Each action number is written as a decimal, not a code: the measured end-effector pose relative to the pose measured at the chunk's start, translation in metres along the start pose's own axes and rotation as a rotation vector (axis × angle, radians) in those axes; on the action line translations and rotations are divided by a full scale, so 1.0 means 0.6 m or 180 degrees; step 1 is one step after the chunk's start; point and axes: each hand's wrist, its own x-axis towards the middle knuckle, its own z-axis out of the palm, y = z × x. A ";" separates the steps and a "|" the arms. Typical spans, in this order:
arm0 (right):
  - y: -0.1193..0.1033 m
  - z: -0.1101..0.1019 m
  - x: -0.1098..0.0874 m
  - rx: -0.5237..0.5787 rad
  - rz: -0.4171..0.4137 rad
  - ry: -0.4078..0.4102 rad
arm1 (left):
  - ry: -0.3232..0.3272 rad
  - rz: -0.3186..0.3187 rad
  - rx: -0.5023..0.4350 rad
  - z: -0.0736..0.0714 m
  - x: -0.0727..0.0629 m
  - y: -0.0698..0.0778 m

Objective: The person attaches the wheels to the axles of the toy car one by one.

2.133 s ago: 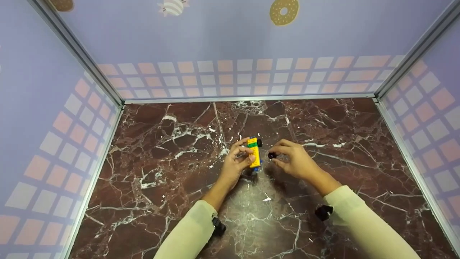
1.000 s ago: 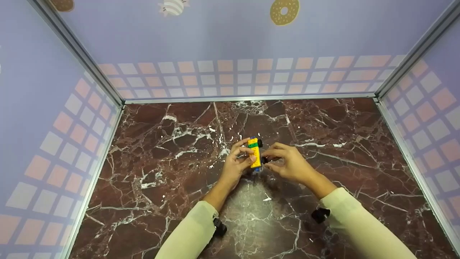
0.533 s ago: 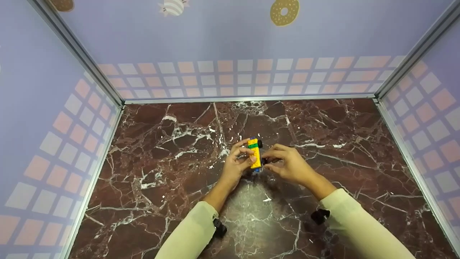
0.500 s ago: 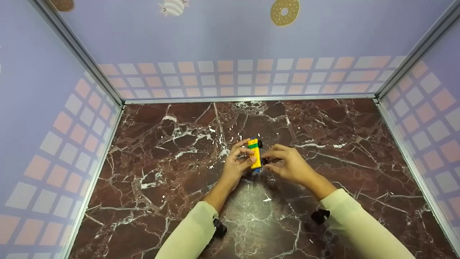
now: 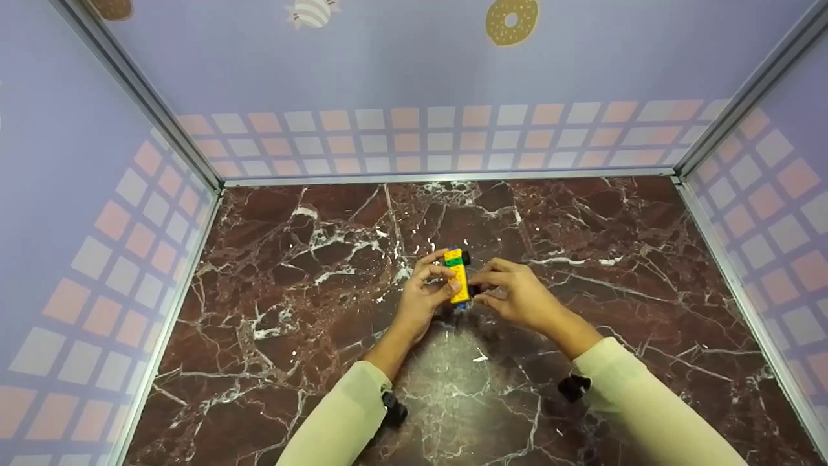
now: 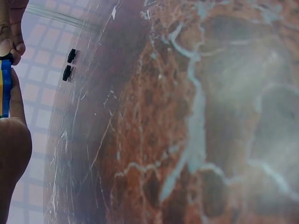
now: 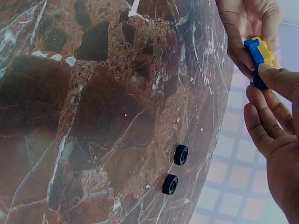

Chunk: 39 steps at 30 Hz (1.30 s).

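My left hand (image 5: pixel 424 291) grips a small toy car of building blocks (image 5: pixel 460 294), yellow on top with a green strip and blue underneath. A black wheel (image 5: pixel 466 257) sits on the far right side of the car. Between thumb and fingers, my right hand (image 5: pixel 521 291) pinches another black wheel (image 7: pixel 259 83) against the car's near right side. Whether that wheel is seated on its axle is hidden by my fingers. At the edge of the left wrist view, only the blue side of the car (image 6: pixel 6 88) and parts of both hands show.
Two loose black wheels, one (image 7: pixel 181 154) and another (image 7: pixel 170 184), stand on the dark red marbled tabletop (image 7: pixel 107 112). Patterned lilac panels (image 5: pixel 414 77) enclose the back and both sides. A dark wrist-worn device (image 5: pixel 574 388) sits by the right sleeve.
My right hand has moved left, bringing the pinched wheel from apart up against the car's side. Over the last half second, both hands have barely shifted.
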 end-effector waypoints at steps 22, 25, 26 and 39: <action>-0.005 0.004 0.003 -0.0129 -0.0065 0.0101 | 0.0163 0.0041 -0.0020 0.005 0.002 0.002; -0.004 0.005 0.003 -0.0127 -0.0090 0.0133 | 0.0179 0.0033 -0.0074 0.005 0.003 0.001; -0.004 0.006 0.003 -0.0125 -0.0096 0.0141 | 0.0184 0.0028 -0.0083 0.005 0.003 0.001; -0.002 0.005 0.003 -0.0054 -0.0039 0.0147 | 0.0158 0.0039 -0.0050 0.005 0.002 0.003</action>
